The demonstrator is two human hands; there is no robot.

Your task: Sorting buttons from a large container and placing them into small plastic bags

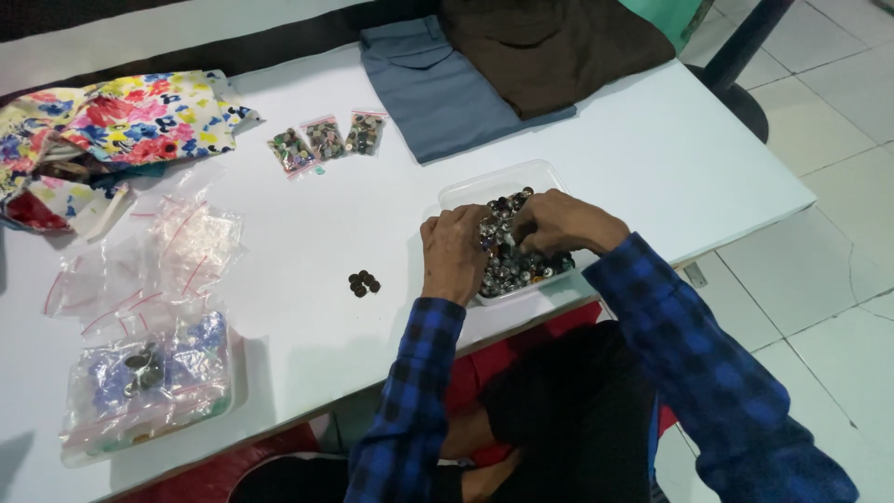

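A clear plastic tray [475, 191] full of mixed buttons [512, 270] sits near the table's front edge. Both hands are sunk in it. My left hand [453, 251] rests over the tray's left side with fingers curled into the buttons. My right hand [559, 222] lies over the right side, fingertips pinched down among the buttons. Whether either hand grips a button is hidden by the fingers. A small cluster of dark brown buttons [364, 282] lies on the white table [652, 149] to the left of the tray.
Three small zip bags of buttons [326, 140] lie at the back. Empty zip bags [177, 247] and a clear box of filled bags [149, 382] sit at left. Floral cloth [121, 121], grey cloth [428, 84] and brown cloth [549, 51] lie along the far side.
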